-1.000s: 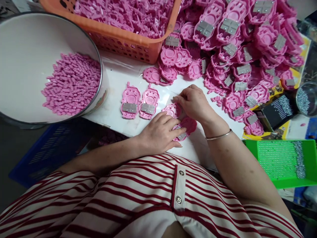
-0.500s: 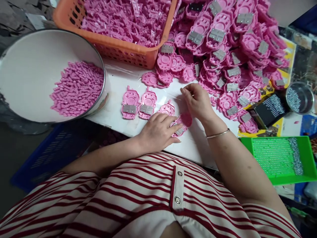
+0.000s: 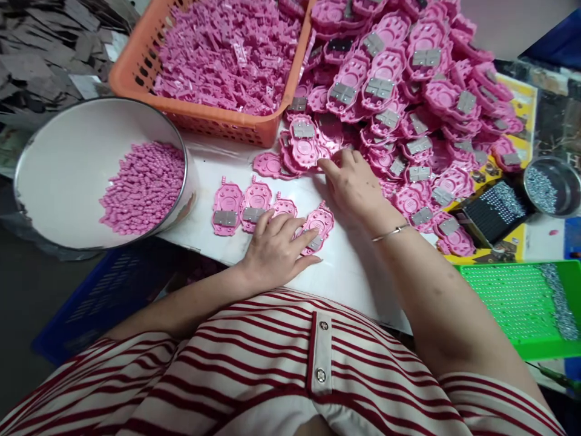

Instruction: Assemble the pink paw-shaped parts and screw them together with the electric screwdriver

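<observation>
Four pink casings lie in a row on the white tabletop [image 3: 349, 266]. The two on the left, a first casing [image 3: 228, 200] and a second [image 3: 258, 197], show grey metal plates. My left hand [image 3: 275, 248] lies spread over the lower part of the third casing [image 3: 285, 207], with fingertips on the rightmost casing [image 3: 321, 221]. At the lower edge of the casing pile [image 3: 385, 66], my right hand [image 3: 354, 184] has its fingers closed at the edge of a plated casing [image 3: 304, 148]; part of that grip is hidden.
An orange basket [image 3: 222, 121] of small pink parts stands behind. At left is a white bucket [image 3: 63, 169] holding pink pieces. On the right are a black screw tray [image 3: 490, 215], a metal bowl [image 3: 565, 188] of screws and a green tray [image 3: 499, 303].
My right hand has moved from above the table to the pile's edge and closed on a casing. My left hand remains over the row. The camera view has shifted slightly.
</observation>
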### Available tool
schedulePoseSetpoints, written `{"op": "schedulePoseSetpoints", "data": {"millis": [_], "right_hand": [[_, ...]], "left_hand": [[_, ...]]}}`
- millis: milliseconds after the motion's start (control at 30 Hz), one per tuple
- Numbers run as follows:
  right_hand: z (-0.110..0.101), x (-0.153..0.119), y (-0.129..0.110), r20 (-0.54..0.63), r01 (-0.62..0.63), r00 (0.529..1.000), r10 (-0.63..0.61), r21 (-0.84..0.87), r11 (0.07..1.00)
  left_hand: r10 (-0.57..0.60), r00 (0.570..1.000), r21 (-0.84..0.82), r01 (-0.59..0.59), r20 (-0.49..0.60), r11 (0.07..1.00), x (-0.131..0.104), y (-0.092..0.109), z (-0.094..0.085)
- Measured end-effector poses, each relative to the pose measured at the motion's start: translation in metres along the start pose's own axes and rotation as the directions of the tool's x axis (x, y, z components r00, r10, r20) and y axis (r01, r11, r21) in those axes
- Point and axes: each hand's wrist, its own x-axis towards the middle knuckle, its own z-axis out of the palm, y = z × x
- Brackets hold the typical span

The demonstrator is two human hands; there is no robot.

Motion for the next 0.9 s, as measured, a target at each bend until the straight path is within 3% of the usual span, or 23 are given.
{"op": "schedulePoseSetpoints", "data": {"millis": [300, 433, 567, 733, 833, 900], "right_hand": [[-0.025, -0.083, 0.001, -0.070, -0.047, 0.997, 0.043, -0.054, 0.997], [-0.030, -0.144, -0.015, -0.202, -0.149, 0.969, 0.139, -0.036, 0.988], [-0.024, -0.191, -0.039, -0.164, -0.159, 0.974, 0.156, -0.005, 0.987], [-0.022, -0.201, -0.049, -0.047, -0.021, 0.999, 0.020, -0.040, 0.999], [-0.030, -0.199, -0.036, 0.009, 0.039, 0.999, -0.038, -0.033, 0.999], [-0.037, -0.198, -0.024, 0.053, -0.007, 0.999, 0.004, 0.044, 0.999]], "left_hand": [[-0.048, 0.998, 0.057, 0.050, -0.042, 0.997, -0.004, -0.001, -0.001], [-0.045, 0.998, 0.089, 0.048, -0.038, 0.995, -0.006, -0.001, -0.002], [-0.026, 0.997, 0.064, 0.030, -0.066, 0.997, -0.006, 0.003, -0.002], [0.136, 0.989, 0.012, -0.135, -0.056, 0.991, 0.009, 0.014, -0.005], [0.242, 0.969, -0.027, -0.240, 0.056, 0.970, 0.022, 0.025, -0.006], [0.301, 0.944, -0.057, -0.296, 0.134, 0.954, 0.027, 0.032, -0.004]]}}
